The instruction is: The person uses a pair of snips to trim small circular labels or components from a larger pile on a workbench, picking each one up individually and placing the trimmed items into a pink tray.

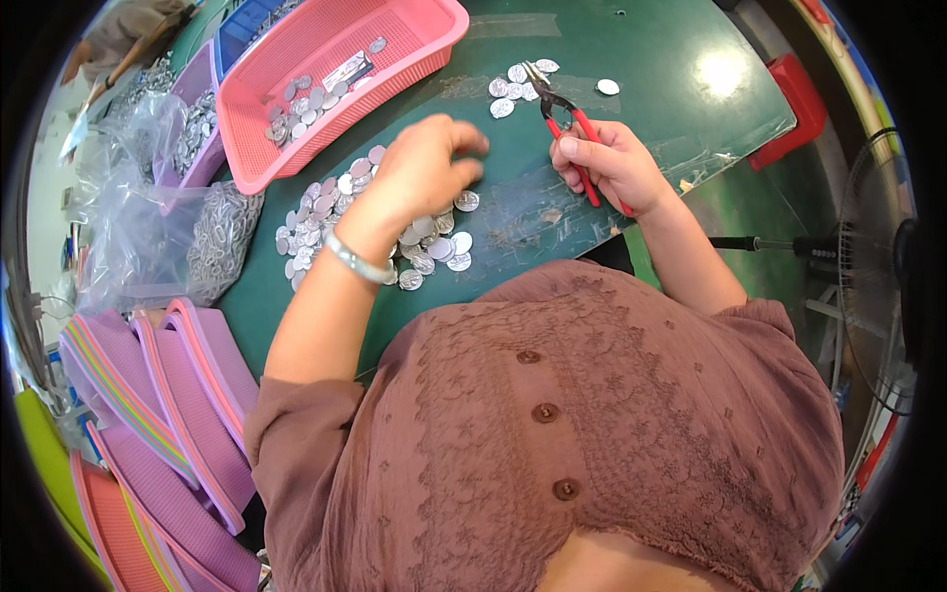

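My right hand is closed round the red handles of a pair of pliers, their dark jaws pointing away from me. Beside the jaw tips lies a small group of silver oval metal discs, and one disc sits apart to the right. My left hand hovers over the right side of a larger pile of discs. Its thumb and forefinger are apart and slightly blurred, with nothing visible between them; the other fingers are hidden. A pale bangle is on that wrist.
Beyond the pile, a pink plastic basket holds more discs and a label. To the left are a clear bag of metal rings, a purple basket and stacked empty baskets. The green table has its edge near me; a fan stands right.
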{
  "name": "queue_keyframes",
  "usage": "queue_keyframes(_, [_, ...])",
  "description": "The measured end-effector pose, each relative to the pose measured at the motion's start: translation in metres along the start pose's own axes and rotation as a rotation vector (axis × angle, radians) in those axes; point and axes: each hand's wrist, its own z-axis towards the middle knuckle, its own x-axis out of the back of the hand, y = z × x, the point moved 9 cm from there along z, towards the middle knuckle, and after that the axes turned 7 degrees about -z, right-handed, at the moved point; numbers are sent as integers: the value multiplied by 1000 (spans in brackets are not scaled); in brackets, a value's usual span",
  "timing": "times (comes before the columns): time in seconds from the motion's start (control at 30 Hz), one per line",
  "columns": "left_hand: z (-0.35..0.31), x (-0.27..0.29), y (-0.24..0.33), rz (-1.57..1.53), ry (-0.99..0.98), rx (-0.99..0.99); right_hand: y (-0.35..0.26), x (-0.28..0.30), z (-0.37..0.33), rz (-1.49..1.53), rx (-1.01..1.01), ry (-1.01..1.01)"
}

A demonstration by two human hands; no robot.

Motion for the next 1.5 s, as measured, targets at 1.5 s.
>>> queue_keyframes(1.5, [-80,0,-36,-1701,455,138,-10,-35,-2,-531,-20,-162])
